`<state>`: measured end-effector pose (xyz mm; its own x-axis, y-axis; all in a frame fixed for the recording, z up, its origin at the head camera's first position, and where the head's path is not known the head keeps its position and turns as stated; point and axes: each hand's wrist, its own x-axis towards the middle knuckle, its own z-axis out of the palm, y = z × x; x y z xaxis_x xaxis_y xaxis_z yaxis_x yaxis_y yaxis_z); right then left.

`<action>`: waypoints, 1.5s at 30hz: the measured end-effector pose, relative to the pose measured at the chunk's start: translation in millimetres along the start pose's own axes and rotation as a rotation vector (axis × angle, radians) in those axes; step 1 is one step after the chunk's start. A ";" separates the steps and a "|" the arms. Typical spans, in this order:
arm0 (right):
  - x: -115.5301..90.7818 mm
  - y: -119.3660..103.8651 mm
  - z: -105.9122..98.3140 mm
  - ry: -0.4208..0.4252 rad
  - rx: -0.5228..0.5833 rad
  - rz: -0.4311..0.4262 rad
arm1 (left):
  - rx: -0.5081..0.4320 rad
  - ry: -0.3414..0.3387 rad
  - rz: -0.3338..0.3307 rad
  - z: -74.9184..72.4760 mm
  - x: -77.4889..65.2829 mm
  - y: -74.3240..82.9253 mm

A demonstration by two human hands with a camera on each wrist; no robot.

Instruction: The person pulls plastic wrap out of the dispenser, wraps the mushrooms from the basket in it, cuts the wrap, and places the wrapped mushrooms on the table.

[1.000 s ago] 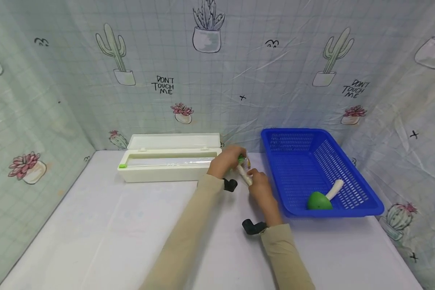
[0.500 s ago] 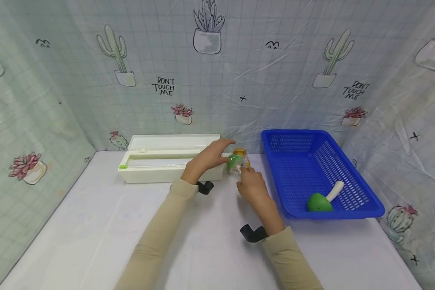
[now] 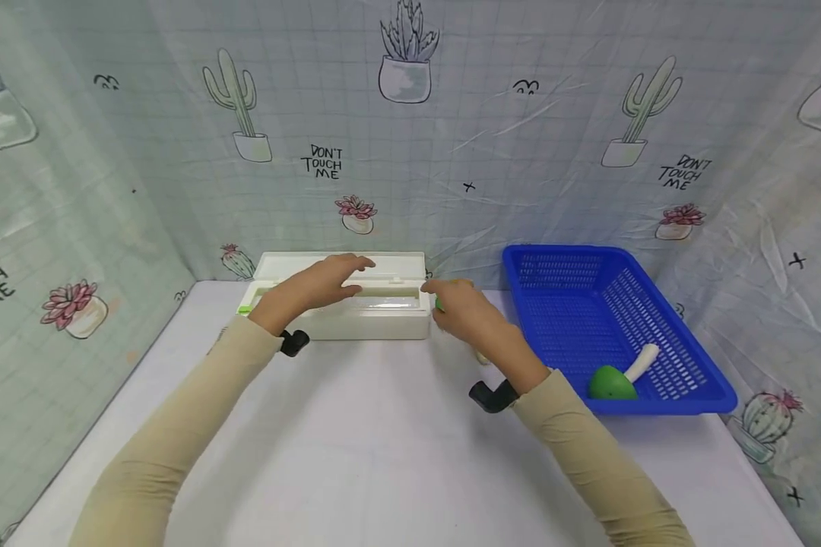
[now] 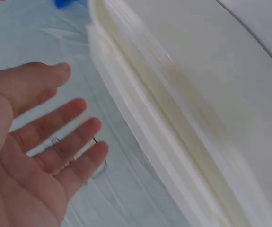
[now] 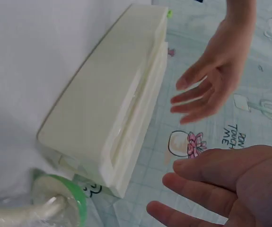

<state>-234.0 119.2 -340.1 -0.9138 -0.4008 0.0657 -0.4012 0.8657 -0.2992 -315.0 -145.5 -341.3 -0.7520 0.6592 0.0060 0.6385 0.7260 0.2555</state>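
A long white cling film dispenser [image 3: 356,327] stands at the back with its lid [image 3: 404,266] raised; clear film shows in the slot. My left hand [image 3: 311,287] hovers over its left half, fingers apart and holding nothing; the left wrist view shows the palm [image 4: 27,189]. Off the dispenser's right end is my right hand [image 3: 470,313], fingers extended and nothing in them in the right wrist view. Beneath the right hand lies a green and white toy mushroom [image 5: 76,196] wrapped in clear film, mostly hidden in the head view.
A blue plastic basket [image 3: 657,405] stands on the right, with another green toy mushroom [image 3: 613,384] inside. The white tabletop [image 3: 369,441] spreads in front. A printed cloth [image 3: 465,137] hangs close behind the dispenser.
My left hand has let go of the wrapped mushroom and moved left over the dispenser. My right hand has released it too and shifted slightly up and left.
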 end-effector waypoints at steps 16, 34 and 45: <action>70.4 -5.0 -8.0 -0.217 -0.055 -0.445 | -0.073 -0.144 0.059 3.7 -22.4 -58.7; 114.3 -0.4 21.6 -0.323 -0.127 -0.389 | -0.082 -0.192 0.092 4.8 5.4 -52.3; 119.4 14.8 33.9 -0.279 -0.110 -0.323 | -0.070 -0.205 0.091 14.6 18.0 -41.3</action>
<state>-347.0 74.0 -369.0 -0.6944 -0.7086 -0.1253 -0.6816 0.7035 -0.2012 -352.4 -160.8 -365.9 -0.6383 0.7525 -0.1625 0.6836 0.6511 0.3297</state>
